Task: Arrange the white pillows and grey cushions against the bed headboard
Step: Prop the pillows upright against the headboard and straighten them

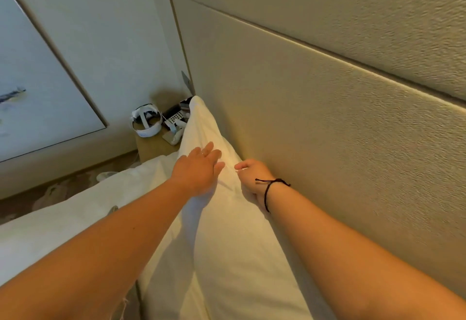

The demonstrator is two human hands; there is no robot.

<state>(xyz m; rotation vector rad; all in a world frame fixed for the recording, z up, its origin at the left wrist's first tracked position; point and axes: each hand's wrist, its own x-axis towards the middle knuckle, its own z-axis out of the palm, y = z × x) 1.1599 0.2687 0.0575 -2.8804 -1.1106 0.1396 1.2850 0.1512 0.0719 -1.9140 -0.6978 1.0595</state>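
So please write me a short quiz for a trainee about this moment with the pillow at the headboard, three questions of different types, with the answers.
1. True or false: the white pillow stands on edge against the headboard.
2. Multiple choice: what does the left hand do? A) rests flat with straight fingers on the pillow B) grips the headset C) hangs idle in the air
3. Fill in: the right hand, with a black cord at its wrist, ______ the pillow's top edge.

Key: 1 true; 2 A; 3 pinches.
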